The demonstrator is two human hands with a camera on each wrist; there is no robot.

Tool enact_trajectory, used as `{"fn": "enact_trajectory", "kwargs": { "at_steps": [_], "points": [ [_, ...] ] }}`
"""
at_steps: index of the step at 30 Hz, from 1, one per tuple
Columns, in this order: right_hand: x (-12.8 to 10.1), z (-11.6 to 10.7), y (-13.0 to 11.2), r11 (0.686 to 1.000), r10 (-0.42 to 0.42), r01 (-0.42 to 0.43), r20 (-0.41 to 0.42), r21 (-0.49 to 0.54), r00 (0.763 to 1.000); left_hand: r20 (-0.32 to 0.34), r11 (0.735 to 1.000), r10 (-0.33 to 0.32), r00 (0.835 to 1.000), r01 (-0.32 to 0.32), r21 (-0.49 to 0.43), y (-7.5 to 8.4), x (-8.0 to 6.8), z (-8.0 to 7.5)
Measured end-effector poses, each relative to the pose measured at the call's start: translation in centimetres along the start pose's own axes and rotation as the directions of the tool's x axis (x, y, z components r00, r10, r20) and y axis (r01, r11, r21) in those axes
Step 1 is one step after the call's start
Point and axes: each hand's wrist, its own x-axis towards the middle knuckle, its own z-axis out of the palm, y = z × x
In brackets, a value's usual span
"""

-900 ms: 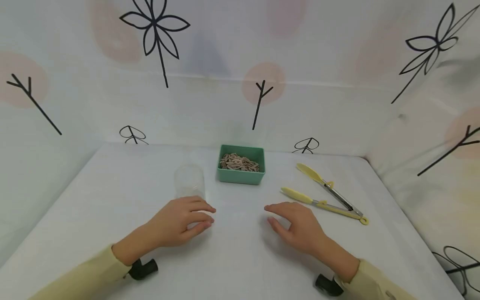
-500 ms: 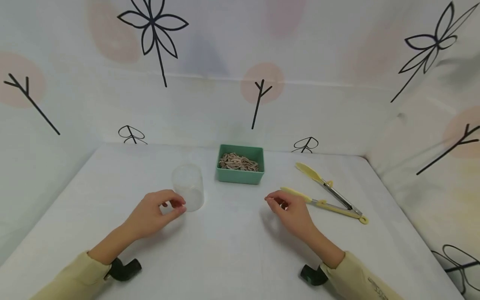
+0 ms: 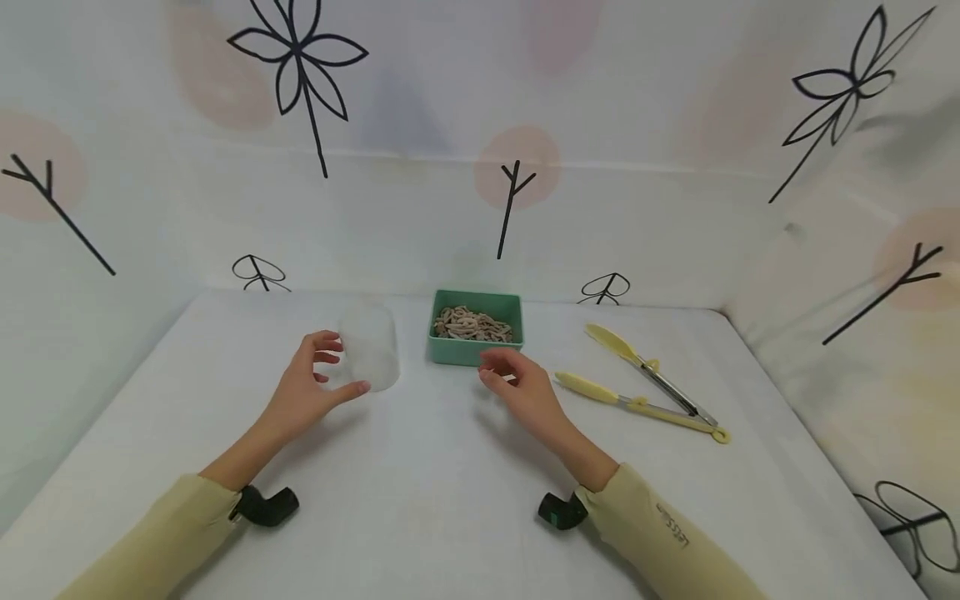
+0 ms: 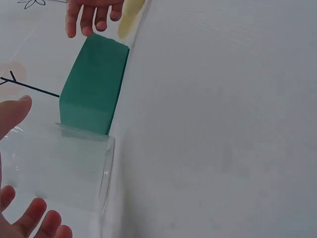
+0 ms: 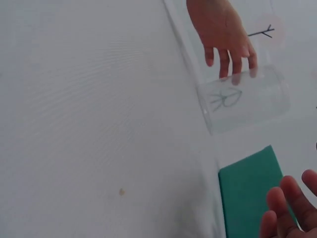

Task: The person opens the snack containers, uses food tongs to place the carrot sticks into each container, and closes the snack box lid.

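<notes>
A clear, see-through jar (image 3: pixel 371 350) stands upright left of the green box. My left hand (image 3: pixel 300 392) is at the jar's left front, fingers along its left side and thumb across its lower front. In the right wrist view those fingertips reach the jar wall; the thumb's contact is unclear. My right hand (image 3: pixel 525 396) hovers at the front right corner of the green box (image 3: pixel 453 352), fingers loosely bent and holding nothing. Whether it touches the box I cannot tell. Small light-brown elongated pieces (image 3: pixel 472 323) lie heaped in the box.
Yellow-tipped metal tongs (image 3: pixel 663 417) lie spread on the right of the white table (image 3: pixel 450 533). A pale cloth backdrop (image 3: pixel 420 217) with black plant drawings rises behind the table and along both sides. A black camera mount is on each wrist.
The jar has shifted back, away from me, with my left hand following it and its thumb spreading from the fingers. My right hand has moved left to the box. The tongs stay put.
</notes>
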Motion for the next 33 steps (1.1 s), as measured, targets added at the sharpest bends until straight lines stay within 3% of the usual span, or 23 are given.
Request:
{"fn": "enact_trajectory", "kwargs": {
  "at_steps": [12,17,22,26,33],
  "points": [
    [2.3,2.1,-0.9,0.993,-0.059,0.059,0.004,0.102,0.998,-0.024,0.987,-0.134,0.991,0.131,-0.094,0.9,3.5,2.3],
    [2.6,2.2,-1.1,0.994,-0.057,0.058,-0.009,0.098,0.998,-0.034,0.984,-0.146,0.989,0.141,-0.113,1.3,4.2,3.1],
    [2.8,2.3,-1.6,0.993,-0.075,0.074,0.007,0.087,0.997,-0.036,0.993,-0.072,0.997,0.068,-0.100,1.9,3.7,3.4],
    [2.8,1.8,-2.4,0.992,-0.102,0.099,0.024,0.075,0.995,-0.015,0.996,0.024,1.000,-0.025,-0.083,2.6,2.9,3.7],
    [2.2,0.7,-3.4,0.991,-0.135,0.134,0.049,0.030,0.990,0.007,0.976,0.216,0.976,-0.216,-0.034,3.7,1.9,4.4]
  ]
}}
